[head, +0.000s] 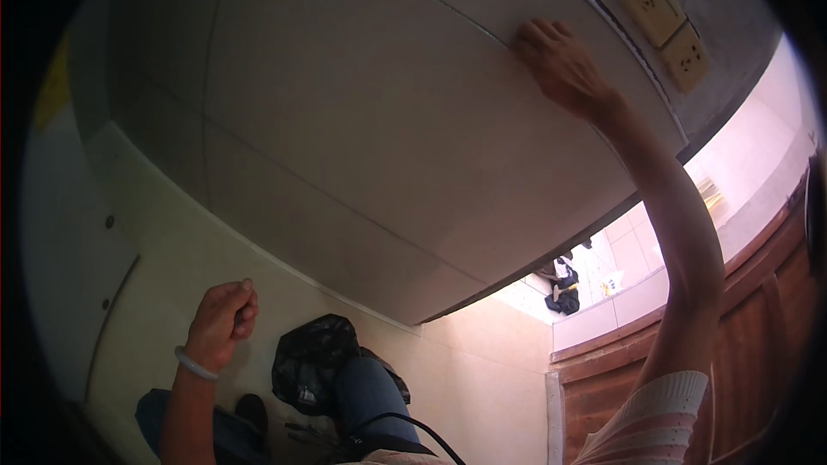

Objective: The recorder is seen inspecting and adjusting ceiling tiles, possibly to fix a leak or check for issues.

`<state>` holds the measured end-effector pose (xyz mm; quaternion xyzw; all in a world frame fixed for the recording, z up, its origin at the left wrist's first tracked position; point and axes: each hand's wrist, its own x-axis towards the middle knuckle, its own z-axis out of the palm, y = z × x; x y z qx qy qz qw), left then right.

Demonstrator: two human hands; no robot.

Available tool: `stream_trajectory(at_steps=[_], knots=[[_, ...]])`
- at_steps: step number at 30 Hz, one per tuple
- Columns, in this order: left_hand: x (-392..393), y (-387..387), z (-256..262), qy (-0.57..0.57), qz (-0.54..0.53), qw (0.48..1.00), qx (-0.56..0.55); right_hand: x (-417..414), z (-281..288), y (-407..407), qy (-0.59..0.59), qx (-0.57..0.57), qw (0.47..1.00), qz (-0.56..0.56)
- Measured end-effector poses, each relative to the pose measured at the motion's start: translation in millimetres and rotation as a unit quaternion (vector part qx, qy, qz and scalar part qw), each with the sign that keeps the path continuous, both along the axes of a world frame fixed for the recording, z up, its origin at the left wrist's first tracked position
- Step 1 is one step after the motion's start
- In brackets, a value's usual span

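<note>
My right hand [561, 64] is raised to the tiled wall [387, 110], its fingers curled against or close to a grout line between tiles; whether they hold something small is hidden. My left hand [226, 320] hangs over the floor at the lower left, fingers curled in a loose fist, with a pale bangle [196, 363] at the wrist. Nothing can be seen sticking out of it. A black plastic bag [314, 361] lies on the floor beside my jeans-clad leg [375, 394].
Two electrical wall plates [656, 10] sit at the upper right beyond the tile edge. A brown wooden door [743, 336] stands at the right by a bright doorway. Dark items [563, 290] lie beyond the wall's end. A black cable [426, 429] loops near my waist.
</note>
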<state>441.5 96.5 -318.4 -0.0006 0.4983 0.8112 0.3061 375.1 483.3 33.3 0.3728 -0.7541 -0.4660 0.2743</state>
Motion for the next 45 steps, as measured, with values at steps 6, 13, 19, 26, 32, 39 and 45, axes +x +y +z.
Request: stream_trajectory(at_steps=[6, 13, 19, 26, 32, 39, 45], knots=[[0, 0, 2, 0.013, 0.000, 1.000, -0.006, -10, 1, 4, 0.003, -0.121, 0.993, 0.015], [0, -8, -2, -0.009, 0.026, 1.000, -0.012, -2, 2, 6, -0.054, -0.132, 0.987, 0.069], [-1, -5, 0, -0.008, 0.009, 1.000, -0.007, 5, 0, 1, -0.058, -0.127, 0.990, 0.033], [-2, -3, -1, -0.003, 0.013, 1.000, -0.009, 5, -7, -5, -0.016, -0.164, 0.986, 0.027], [-1, -2, 1, 0.000, 0.007, 1.000, 0.002, 2, -9, -10, 0.034, -0.198, 0.979, -0.027], [-2, -3, -4, 0.001, 0.009, 1.000, -0.002, 7, 17, -2, -0.065, -0.355, 0.930, -0.068], [-4, -2, -11, -0.009, 0.014, 1.000, -0.018, 7, -10, -3, 0.044, -0.377, 0.924, -0.044]])
